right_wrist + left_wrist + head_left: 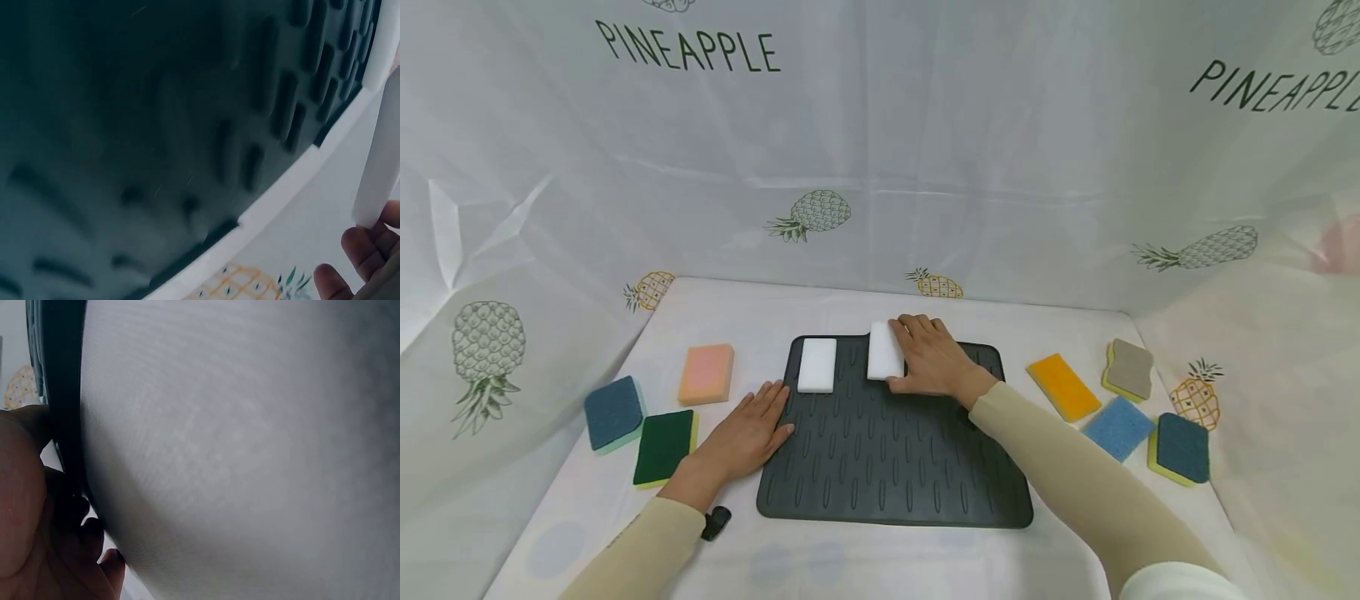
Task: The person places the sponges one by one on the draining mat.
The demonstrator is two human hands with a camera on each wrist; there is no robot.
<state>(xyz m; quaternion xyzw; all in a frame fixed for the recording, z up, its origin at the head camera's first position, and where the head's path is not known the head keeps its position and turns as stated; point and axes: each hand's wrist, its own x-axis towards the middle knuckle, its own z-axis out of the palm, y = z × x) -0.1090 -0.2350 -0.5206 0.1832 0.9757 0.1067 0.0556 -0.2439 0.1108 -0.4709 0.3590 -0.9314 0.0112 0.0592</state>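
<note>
A dark ribbed mat [895, 467] lies in the middle of the table. My right hand [931, 358] pinches a white sponge block [884, 352] over the mat's back edge, thumb at its near end and fingers at its far end. The right wrist view shows the block [378, 156] edge-on at the fingertips. A second white sponge block [817, 365] rests on the mat's back left part. My left hand [748, 433] lies with extended fingers along the left edge of the mat; its fingers [87, 540] show beside that edge in the left wrist view.
Left of the mat are a pink-orange sponge [706, 374], a blue sponge [614, 413] and a green scouring sponge [664, 448]. To the right lie an orange sponge [1063, 387], a grey one [1129, 369], a light blue one [1118, 427] and a dark blue one [1182, 447]. A pineapple-print curtain [1000, 150] stands behind.
</note>
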